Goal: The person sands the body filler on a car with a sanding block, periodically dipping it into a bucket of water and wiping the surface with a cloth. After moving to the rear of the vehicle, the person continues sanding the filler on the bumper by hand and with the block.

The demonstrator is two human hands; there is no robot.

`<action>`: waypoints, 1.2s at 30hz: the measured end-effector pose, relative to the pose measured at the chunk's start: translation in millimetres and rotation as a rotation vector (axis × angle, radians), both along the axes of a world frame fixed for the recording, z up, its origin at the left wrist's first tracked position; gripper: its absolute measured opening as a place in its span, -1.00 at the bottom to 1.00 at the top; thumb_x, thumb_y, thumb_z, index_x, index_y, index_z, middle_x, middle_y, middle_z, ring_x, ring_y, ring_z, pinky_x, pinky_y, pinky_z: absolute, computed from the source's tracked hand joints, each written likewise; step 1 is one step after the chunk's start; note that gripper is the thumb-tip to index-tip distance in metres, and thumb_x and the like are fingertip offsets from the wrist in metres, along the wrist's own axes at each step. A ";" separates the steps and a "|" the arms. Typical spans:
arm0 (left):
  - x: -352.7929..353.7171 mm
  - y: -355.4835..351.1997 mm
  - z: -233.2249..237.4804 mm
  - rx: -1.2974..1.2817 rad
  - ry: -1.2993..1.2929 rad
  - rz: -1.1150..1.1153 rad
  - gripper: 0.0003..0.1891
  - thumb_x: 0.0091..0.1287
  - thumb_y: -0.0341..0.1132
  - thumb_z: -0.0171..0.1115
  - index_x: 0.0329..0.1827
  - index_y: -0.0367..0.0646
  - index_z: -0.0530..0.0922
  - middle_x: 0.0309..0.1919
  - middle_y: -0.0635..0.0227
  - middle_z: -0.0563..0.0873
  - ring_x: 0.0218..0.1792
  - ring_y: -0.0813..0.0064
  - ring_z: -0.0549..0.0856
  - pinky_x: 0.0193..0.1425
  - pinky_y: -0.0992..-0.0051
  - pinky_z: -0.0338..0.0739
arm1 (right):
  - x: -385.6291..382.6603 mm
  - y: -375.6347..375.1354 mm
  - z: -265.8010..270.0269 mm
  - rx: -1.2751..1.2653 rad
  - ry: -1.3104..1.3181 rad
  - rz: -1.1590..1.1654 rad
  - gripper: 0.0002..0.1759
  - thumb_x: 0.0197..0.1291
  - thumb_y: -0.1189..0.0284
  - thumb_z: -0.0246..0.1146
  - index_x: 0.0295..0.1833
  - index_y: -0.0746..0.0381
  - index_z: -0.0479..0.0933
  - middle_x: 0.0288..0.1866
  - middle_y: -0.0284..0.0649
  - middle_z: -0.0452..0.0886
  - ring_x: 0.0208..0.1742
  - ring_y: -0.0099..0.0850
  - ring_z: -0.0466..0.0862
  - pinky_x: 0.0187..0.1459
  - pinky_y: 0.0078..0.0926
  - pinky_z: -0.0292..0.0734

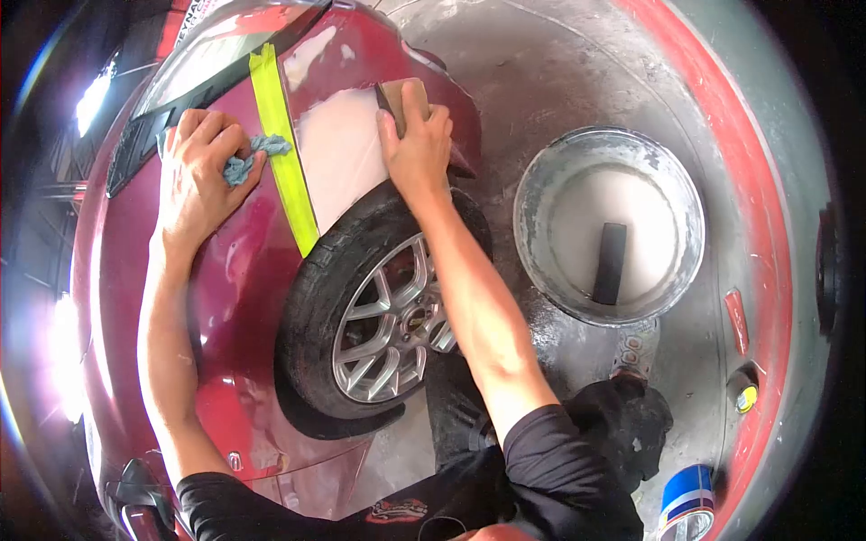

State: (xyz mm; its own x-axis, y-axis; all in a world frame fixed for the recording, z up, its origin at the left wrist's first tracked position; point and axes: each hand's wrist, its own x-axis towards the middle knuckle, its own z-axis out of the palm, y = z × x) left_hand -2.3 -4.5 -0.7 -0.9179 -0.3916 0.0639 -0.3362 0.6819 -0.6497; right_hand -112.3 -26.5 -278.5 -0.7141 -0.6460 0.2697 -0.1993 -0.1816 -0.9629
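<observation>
My left hand (200, 171) rests on the red car panel (230, 298), its fingers closed around a crumpled blue-grey cloth (242, 168). Part of the cloth reaches onto a yellow-green tape strip (287, 171). Right of the tape, a pale, whitish patch (338, 149) covers the panel above the wheel. At the patch's right edge, my right hand (419, 144) grips a brownish sanding block (394, 97) with a dark side, held against the panel. The fingers partly cover the block.
The car's wheel (383, 316) sits below the patch. On the floor at right stands a bucket (532, 216) of cloudy liquid with a dark block (610, 263) in it. A blue can (687, 496), a yellow-topped roll (745, 397) and a red object (736, 322) lie farther right.
</observation>
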 end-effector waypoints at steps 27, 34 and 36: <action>0.9 -1.0 -0.4 0.017 0.010 -0.024 -0.74 0.15 -0.36 0.59 -0.35 -0.10 0.57 -0.23 0.34 0.64 0.01 0.18 0.62 0.06 0.17 0.46 | 21.9 42.3 -19.9 0.018 -0.039 0.020 -0.30 0.36 0.21 0.45 0.56 0.20 0.52 0.22 0.31 0.52 0.25 0.24 0.55 0.30 0.11 0.49; -0.7 0.3 0.1 -0.004 -0.015 -0.030 -0.74 0.17 -0.33 0.59 -0.35 -0.10 0.58 -0.24 0.35 0.64 0.01 0.17 0.62 0.08 0.17 0.47 | -0.7 2.7 -37.0 0.040 -0.052 0.019 -0.35 0.49 0.17 0.30 0.57 0.21 0.45 0.20 0.35 0.51 0.22 0.26 0.54 0.25 0.15 0.51; 0.9 -1.7 1.9 0.005 -0.008 -0.030 -0.74 0.16 -0.33 0.59 -0.35 -0.09 0.57 -0.24 0.35 0.64 0.01 0.17 0.62 0.09 0.17 0.48 | -8.2 -13.0 -39.3 0.089 -0.053 -0.008 -0.35 0.49 0.17 0.29 0.58 0.22 0.44 0.16 0.35 0.54 0.19 0.24 0.55 0.24 0.14 0.51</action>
